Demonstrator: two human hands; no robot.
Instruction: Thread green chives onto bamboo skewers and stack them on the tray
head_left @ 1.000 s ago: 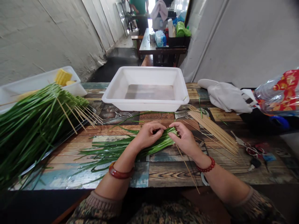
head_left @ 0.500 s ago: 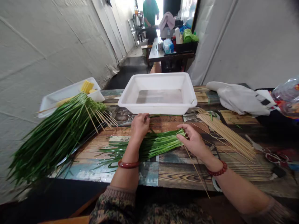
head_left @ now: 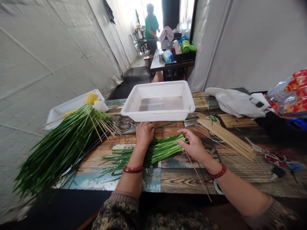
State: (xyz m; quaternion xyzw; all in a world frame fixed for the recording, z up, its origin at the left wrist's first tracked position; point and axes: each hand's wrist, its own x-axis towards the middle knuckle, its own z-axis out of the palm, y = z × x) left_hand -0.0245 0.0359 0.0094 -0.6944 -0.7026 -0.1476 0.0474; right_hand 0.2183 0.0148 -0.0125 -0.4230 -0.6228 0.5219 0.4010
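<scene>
A bunch of long green garlic chives (head_left: 165,148) lies across the wooden-patterned table, pale cut ends to the right. Around those ends, my right hand (head_left: 193,146) curves with thumb and fingers apart, touching or nearly touching them. My left hand (head_left: 144,134) is over the far side of the bunch, fingers bent and bunched together; whatever they pinch is hidden. A loose chive blade (head_left: 168,124) stretches to the right of it. From beneath my right hand a bamboo skewer (head_left: 199,177) slants toward the table's front edge. More bamboo skewers (head_left: 225,137) lie piled to the right.
An open white plastic tub (head_left: 157,115) stands beyond my hands. At left, skewered chives (head_left: 55,147) are heaped by a white tray (head_left: 54,119) with corn pieces (head_left: 91,97). Scissors (head_left: 255,146), keys (head_left: 278,172) and a white cap (head_left: 235,102) lie right. A person in green (head_left: 151,27) stands far back.
The camera view has shifted slightly, moving the whole scene in the picture. My left fingers look a little more curled; my right hand stays at the chives' cut ends.
</scene>
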